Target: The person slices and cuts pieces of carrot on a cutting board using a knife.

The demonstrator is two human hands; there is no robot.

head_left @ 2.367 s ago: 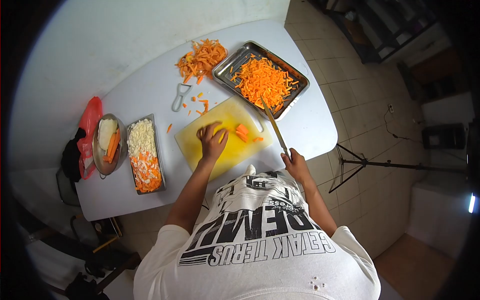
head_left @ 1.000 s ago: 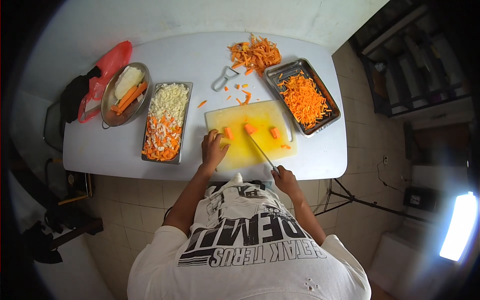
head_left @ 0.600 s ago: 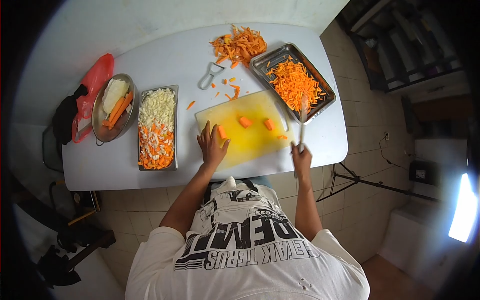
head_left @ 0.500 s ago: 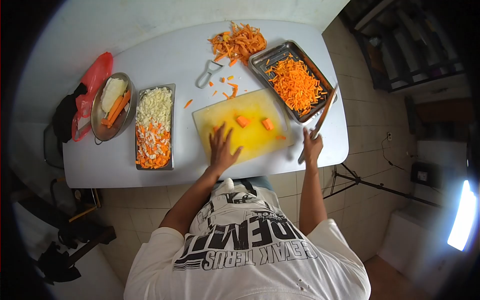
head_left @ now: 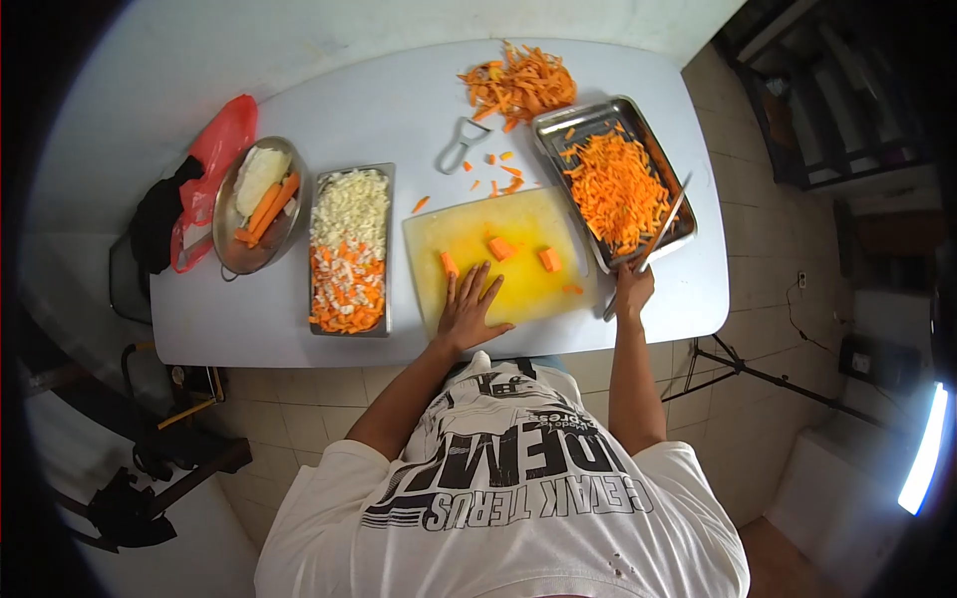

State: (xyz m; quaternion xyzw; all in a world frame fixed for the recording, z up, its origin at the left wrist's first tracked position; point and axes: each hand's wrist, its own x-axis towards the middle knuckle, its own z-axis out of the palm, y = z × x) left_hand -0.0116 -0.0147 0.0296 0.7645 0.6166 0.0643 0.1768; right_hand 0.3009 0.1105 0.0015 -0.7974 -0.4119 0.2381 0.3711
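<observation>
My left hand lies with fingers spread on the yellow cutting board, its fingertips beside a carrot piece. Two more carrot chunks rest farther right on the board. In my right hand, closed round its handle, is a knife. Its blade points up and right over the near right corner of the metal tray, which holds a heap of cut carrot sticks. Small carrot bits lie near the board's right edge.
A long metal tray of chopped white and orange pieces stands left of the board. Beyond it are a metal bowl with carrots and a white vegetable, and a red bag. A peeler and carrot peelings lie at the back.
My right hand has carried the knife from over the board to the right, beside the tray of carrot sticks. My left hand has moved onto the board. The carrot chunks now lie apart.
</observation>
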